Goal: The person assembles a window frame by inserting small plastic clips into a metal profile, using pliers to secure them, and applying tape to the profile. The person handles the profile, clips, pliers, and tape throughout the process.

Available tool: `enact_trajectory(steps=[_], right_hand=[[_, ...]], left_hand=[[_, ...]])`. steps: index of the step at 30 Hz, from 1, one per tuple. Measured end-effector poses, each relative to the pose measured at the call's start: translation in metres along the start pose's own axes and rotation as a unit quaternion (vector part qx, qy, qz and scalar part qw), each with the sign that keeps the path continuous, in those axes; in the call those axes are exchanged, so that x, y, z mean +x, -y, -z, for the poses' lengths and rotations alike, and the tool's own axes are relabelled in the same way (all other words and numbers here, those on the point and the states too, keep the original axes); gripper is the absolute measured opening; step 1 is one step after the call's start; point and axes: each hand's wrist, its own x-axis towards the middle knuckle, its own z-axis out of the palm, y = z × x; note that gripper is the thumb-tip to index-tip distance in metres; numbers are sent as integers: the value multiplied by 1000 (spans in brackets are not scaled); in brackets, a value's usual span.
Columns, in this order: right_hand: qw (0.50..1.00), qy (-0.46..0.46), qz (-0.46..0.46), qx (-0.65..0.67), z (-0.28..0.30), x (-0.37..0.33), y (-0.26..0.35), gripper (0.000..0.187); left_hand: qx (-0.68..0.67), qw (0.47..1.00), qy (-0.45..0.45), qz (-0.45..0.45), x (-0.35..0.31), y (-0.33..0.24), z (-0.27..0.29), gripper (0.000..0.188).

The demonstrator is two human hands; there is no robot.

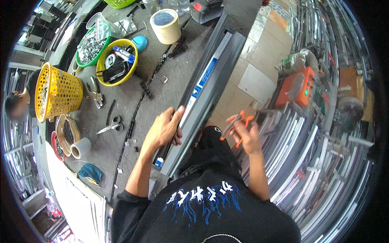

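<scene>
A long grey metal profile [210, 95] lies along the bench's right edge, a blue-and-white printed film strip [206, 77] running down its length. Around its near part curl the fingers of my left hand [164, 128], the thumb on top against the strip. My right hand [248, 137] is raised in the air to the right of the profile, apart from it. In its fingers is a pair of pliers [231, 126] with orange-and-grey handles; the palm hides part of them.
On the bench stand a yellow bowl [106, 81] of tools, a green basket [80, 60] of metal parts, a yellow basket [69, 91] and a tape roll [168, 35]. Scissors [115, 126] and locking pliers [95, 92] lie left. An orange machine [285, 94] and stacked profiles [293, 141] are right.
</scene>
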Motion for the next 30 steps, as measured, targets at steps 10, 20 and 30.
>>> enact_trajectory(steps=[10,20,30], right_hand=[[989,79,31,-117,-73,-121,-50,30],[993,110,-19,-35,-105,-181,-9,30],[985,137,15,-103,-144,-221,60,36]], left_hand=[[-74,995,49,-49,15,22,-5,45],[-368,918,137,-49,-44,-6,-19,23],[-663,642,370,-105,-109,-1,-68,48]])
